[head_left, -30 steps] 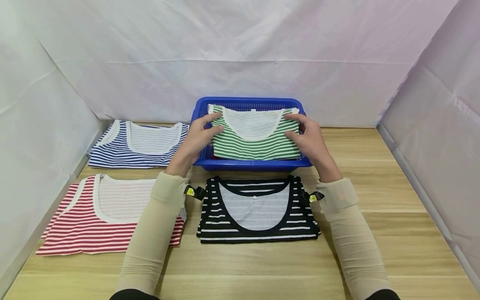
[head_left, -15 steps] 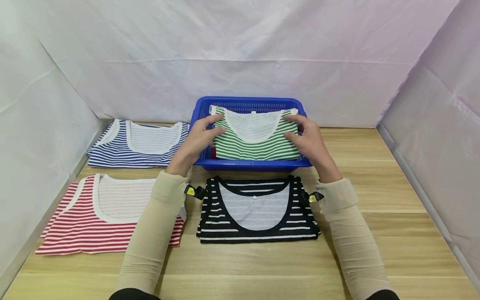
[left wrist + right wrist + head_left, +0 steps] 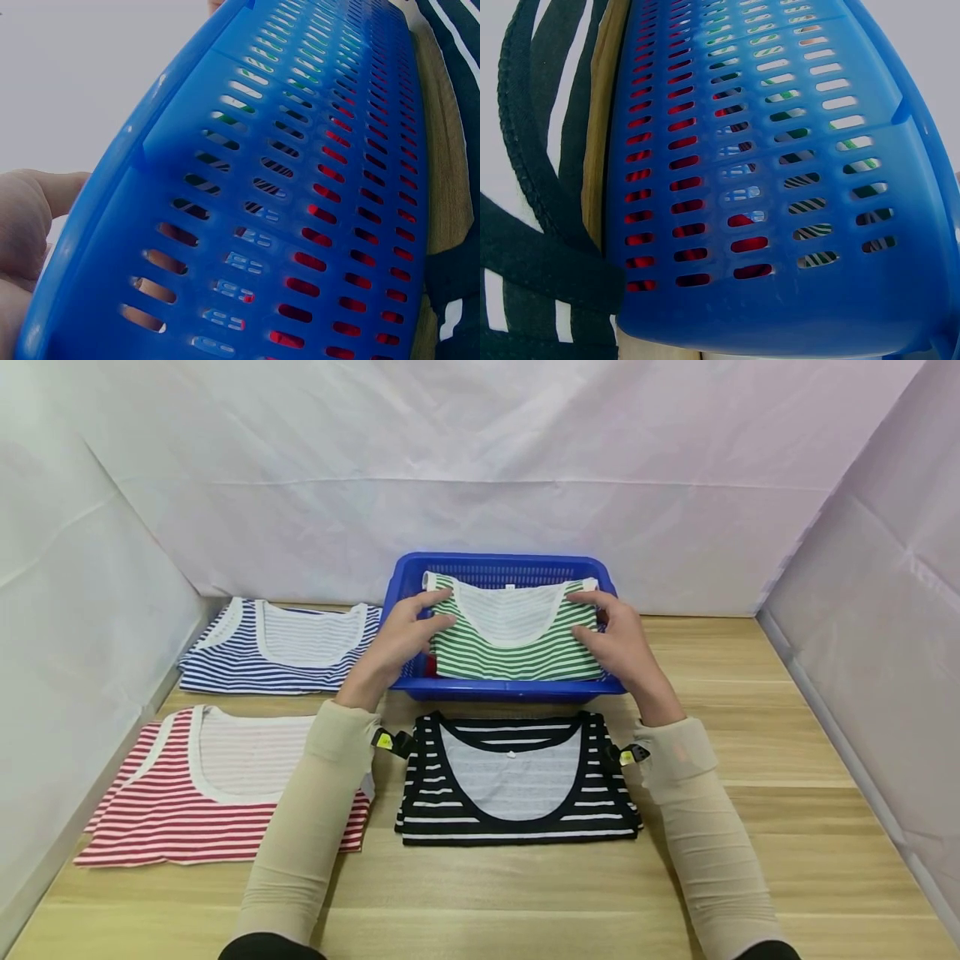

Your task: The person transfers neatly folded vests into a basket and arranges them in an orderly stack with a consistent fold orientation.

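The green shirt (image 3: 517,662) lies folded, neckline toward the back, inside the blue basket (image 3: 510,687), on top of red cloth (image 3: 431,667) that peeks out at its left edge. The left grip (image 3: 399,639) and right grip (image 3: 622,639) reach over the basket's ends with thumb and forefinger apart, tips touching the shirt's two sides; whether other fingers tuck underneath cannot be told. The likeliest trouble is an uneven pull: if one side moves more than the other, the soft fold could skew, bunch or open. With fingertips spread rather than visibly pinched, the thin layers might also slide over each other, and friction could drag the red cloth along. Knuckles or wrists pressing on the rim could shift the basket toward the black shirt (image 3: 517,835), folded just in front on the worktop (image 3: 765,835). The right mount (image 3: 626,755), close above that shirt, might catch its edge, while the left sleeve (image 3: 300,835), crossing the red shirt (image 3: 187,839), could rumple it.
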### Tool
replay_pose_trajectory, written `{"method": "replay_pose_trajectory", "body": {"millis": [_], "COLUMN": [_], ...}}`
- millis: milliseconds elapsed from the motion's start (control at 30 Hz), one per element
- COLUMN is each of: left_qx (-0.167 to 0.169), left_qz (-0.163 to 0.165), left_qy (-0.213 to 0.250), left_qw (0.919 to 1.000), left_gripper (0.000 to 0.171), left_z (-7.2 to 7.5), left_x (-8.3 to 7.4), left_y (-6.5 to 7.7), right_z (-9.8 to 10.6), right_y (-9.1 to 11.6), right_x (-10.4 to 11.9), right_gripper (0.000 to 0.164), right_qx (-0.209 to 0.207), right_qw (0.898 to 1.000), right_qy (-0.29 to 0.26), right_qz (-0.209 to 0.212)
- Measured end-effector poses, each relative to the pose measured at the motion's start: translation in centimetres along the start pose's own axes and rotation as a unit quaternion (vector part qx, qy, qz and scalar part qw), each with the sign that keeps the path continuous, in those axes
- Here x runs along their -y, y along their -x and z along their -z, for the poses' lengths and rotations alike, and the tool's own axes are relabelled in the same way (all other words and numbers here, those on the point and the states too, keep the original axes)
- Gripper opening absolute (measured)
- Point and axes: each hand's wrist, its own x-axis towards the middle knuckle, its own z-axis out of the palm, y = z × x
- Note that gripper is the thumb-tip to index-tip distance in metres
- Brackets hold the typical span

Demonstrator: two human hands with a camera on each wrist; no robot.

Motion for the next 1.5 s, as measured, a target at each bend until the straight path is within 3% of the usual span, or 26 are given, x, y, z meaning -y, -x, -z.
{"method": "replay_pose_trajectory", "body": {"millis": [567, 933, 1500], "left_qx": [0.005, 0.007, 0.005], "left_qz": [0.002, 0.000, -0.016], "left_qy": [-0.021, -0.009, -0.021], "left_qw": [0.9998, 0.9999, 0.9996], "left_gripper": [0.057, 0.058, 0.056], "left_z": [-0.1, -0.2, -0.2], "left_x": [0.1, 0.1, -0.1], "left_y": [0.1, 0.1, 0.1], "right_z": [-0.4, -0.2, -0.1], "right_y": [-0.3, 1.0, 1.0], "right_x": [-0.7, 3.1, 3.7], "right_gripper": [0.045, 0.045, 0.045], "right_qx": [0.001, 0.008, 0.007], "right_qw": [1.000, 1.000, 0.999], "right_qy": [0.019, 0.024, 0.050], "right_qz": [0.007, 0.004, -0.001]}}
